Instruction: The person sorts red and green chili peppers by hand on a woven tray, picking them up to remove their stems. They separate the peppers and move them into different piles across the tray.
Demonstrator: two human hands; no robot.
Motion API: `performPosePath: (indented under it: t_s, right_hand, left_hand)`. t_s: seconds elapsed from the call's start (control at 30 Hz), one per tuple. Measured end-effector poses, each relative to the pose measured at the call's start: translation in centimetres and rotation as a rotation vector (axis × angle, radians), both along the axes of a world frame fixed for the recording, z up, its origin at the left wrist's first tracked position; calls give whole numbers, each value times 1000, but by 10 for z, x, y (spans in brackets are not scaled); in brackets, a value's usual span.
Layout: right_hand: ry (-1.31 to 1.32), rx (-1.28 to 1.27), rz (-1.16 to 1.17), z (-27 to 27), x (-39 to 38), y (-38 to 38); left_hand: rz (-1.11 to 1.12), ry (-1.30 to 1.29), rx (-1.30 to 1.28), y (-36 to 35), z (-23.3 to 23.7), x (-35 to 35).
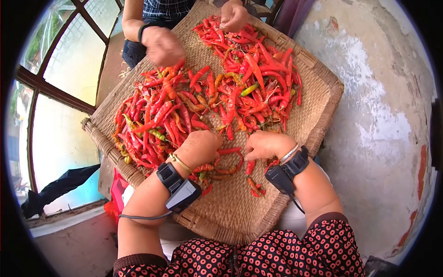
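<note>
Red chili peppers lie in two big heaps, a left heap (154,117) and a right heap (258,69), on a woven tray (230,203). A few are orange, yellow or green. My left hand (201,147) rests at the near edge of the left heap, back up, its fingers hidden beneath it. A red chili (229,151) sticks out beside it. My right hand (269,145) is closed in a pinch below the right heap, its fingertips on a red chili pepper (250,167) that hangs or lies under them; the exact grip is partly hidden.
Across the tray, another person's hand (164,46) is blurred over the left heap, and their other hand (234,17) is above the right heap. A paned window (64,115) stands on the left, a stained wall (374,115) on the right. Cabled devices (183,196) sit on my wrists.
</note>
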State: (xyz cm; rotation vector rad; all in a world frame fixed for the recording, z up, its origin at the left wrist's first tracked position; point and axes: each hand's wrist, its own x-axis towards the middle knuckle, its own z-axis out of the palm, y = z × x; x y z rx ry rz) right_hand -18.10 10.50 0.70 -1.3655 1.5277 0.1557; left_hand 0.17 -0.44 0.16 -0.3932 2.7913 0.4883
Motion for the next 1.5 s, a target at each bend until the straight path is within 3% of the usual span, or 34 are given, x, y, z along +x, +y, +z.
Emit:
performPosePath:
  t_s: [0.1, 0.17, 0.2, 0.27, 0.3, 0.37, 0.43, 0.5, 0.63, 0.7, 0.73, 0.77, 0.83, 0.87, 1.0, 1.23, 1.33, 1.43, 1.5]
  right_hand:
    - [58, -199, 190, -11, 0, 2]
    - [50, -204, 146, -7, 2, 5]
    - [36, -207, 96, -4, 3, 5]
    - [-81, -120, 48, 1, 5, 5]
    - [-119, -42, -4, 3, 7, 5]
    - [-112, 27, -64, 9, 9, 6]
    - [-65, 14, 46, 0, 8, 6]
    - [-60, -248, 227, -16, 4, 8]
    - [0, -211, 177, -8, 7, 7]
    - [26, -214, 194, -3, 9, 4]
    - [22, -216, 158, -4, 9, 5]
    - [25, -220, 161, -6, 9, 5]
    - [10, -248, 108, -8, 8, 4]
    - [11, -249, 110, -7, 9, 5]
    - [-57, -402, 61, 1, 11, 2]
    - [-188, -602, -124, 14, 14, 1]
    - [-262, -663, -270, 12, 17, 0]
    - [-391, -645, -380, 19, 20, -1]
    - [-348, -668, -294, 16, 17, 0]
  left_hand:
    - [-35, 14, 43, -3, 1, 1]
    - [-60, 113, 340, -10, 13, 2]
    - [-56, 122, 323, -14, 22, 2]
    - [123, 190, 774, -19, 38, 5]
    - [123, 199, 755, -22, 38, 4]
    - [382, 513, 1121, -28, 31, 2]
    - [625, 814, 1372, -30, 30, -4]
    - [793, 990, 1354, -28, 34, -9]
    - [790, 890, 1128, -38, 23, -1]
    - [603, 765, 160, -41, 35, 8]
    - [544, 806, -100, -42, 40, 11]
    - [545, 810, -104, -43, 43, 16]
    - [606, 521, -422, -46, 46, 25]
    - [677, 357, -362, -47, 48, 28]
    - [684, 274, -355, -50, 47, 32]
    - [775, 277, -357, -59, 42, 35]
    - [654, 282, -403, -58, 35, 36]
    - [466, 359, -261, -42, 38, 27]
    - [443, 325, -196, -26, 40, 18]
